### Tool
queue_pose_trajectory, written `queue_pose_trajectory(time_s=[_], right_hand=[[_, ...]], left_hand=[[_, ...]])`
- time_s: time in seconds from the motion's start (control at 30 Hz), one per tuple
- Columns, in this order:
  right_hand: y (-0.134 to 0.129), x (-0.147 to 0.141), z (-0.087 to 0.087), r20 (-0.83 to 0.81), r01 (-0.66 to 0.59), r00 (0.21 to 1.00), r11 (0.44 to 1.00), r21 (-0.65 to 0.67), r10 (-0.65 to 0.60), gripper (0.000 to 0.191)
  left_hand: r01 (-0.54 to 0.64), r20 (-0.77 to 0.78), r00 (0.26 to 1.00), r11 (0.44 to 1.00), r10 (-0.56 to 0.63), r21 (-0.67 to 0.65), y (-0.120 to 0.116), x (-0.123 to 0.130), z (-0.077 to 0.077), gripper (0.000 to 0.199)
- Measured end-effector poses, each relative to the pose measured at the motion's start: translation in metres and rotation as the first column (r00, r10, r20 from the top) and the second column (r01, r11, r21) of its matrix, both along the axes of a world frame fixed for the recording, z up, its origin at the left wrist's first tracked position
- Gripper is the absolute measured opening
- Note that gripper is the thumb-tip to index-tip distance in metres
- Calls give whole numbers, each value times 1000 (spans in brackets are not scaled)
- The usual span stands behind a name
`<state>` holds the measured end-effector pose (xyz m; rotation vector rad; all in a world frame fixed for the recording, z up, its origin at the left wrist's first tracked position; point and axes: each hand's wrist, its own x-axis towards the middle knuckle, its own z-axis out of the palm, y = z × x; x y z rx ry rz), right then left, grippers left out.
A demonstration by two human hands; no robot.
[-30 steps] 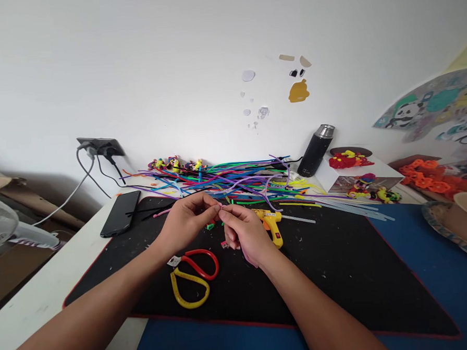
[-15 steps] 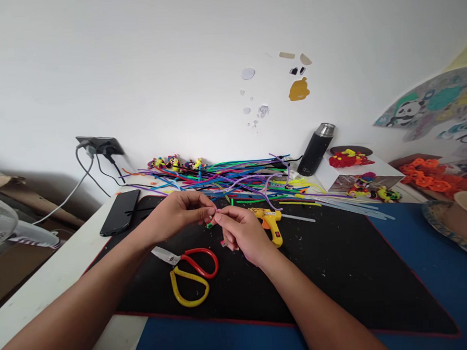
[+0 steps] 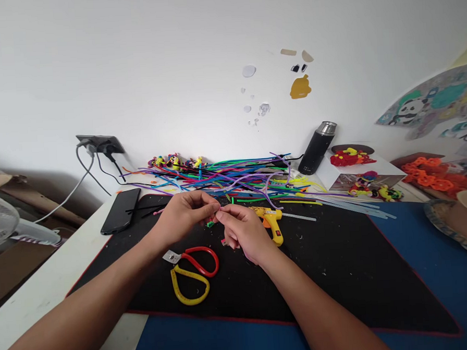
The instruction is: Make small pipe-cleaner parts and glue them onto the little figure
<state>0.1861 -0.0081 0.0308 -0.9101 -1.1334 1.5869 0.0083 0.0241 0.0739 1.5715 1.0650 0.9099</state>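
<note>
At the left, the phone point(image 3: 120, 211) lies across the mat's edge on the surface point(image 3: 71, 262). Your left hand point(image 3: 186, 214) has its grip closed, thumb and finger clamped on a small pink strand point(image 3: 220, 207), mostly hidden by your fingers. Nearer you, the scissors point(image 3: 192, 276) lie on the black mat point(image 3: 333, 284), handles spread, blades covered by your left forearm. The strand is between your two hands, above the mat. Your right hand point(image 3: 240, 227) pinches it too, that grip's thumb and finger together, touching or nearly touching your left fingertips. Just right, the yellow glue gun point(image 3: 274, 227) is partly behind your right hand. Colored stems point(image 3: 233, 177) spread along the far side; the black flask point(image 3: 317, 148) leans far right of them.
</note>
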Motion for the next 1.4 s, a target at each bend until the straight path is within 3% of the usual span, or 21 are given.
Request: queue_pose_trajectory(time_s=[0.13,0.3,0.73,0.93,1.03,1.13,1.23,1.4], right_hand=[[1,1,-1,17,8,1000,1000,22,-8,29],[0,1,0,53,-41,998,999,21,40,28],[-3,1,4,87,-99,991,995,16,97,25],[-2,1,3,93,-91,992,996,3,91,22],[-2,1,1,190,-72,980,996,54,60,22],[-3,2,0,381,-31,923,971,235,-63,20],[-3,4,-1,528,-43,824,908,418,-204,19],[-2,9,-1,670,-122,643,815,567,-370,21]], left_hand=[[-16,67,998,999,19,-50,0,4,-5,40],[87,0,996,992,-87,-95,7,-7,-3,37],[260,-121,957,965,-263,-35,10,-20,9,31],[230,-130,963,972,-235,-54,12,-19,6,30],[164,-126,977,983,-174,-83,12,-17,6,30],[109,-149,981,990,-122,-88,12,-15,5,29],[90,-206,974,995,-96,-39,13,-15,1,28],[119,-313,944,993,-105,26,12,-17,-3,27]])
